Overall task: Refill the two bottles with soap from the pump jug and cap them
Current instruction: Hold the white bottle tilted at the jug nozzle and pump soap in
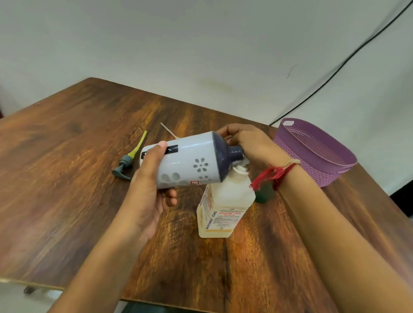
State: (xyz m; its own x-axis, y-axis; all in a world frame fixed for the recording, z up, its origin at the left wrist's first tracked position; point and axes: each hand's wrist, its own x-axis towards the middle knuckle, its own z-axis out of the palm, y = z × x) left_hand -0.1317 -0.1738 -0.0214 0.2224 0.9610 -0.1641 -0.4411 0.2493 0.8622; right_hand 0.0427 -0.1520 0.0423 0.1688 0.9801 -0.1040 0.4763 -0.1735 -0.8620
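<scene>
Wrapping the base of the grey bottle [191, 159], the left grip [152, 183] held it on its side, long axis running left to right, mouth just over the clear bottle [223, 208] standing on the surface [69, 151]. The right grip [252, 144] curled there; its hold was hidden.

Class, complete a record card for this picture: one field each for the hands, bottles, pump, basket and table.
left hand: grips grey bottle at its base
right hand: curled round grey bottle's neck
grey bottle: tipped sideways, neck over mouth of clear bottle
clear bottle: upright on table
pump: lying on table, left of bottles
basket: purple, at table's right
table: brown wood
</scene>
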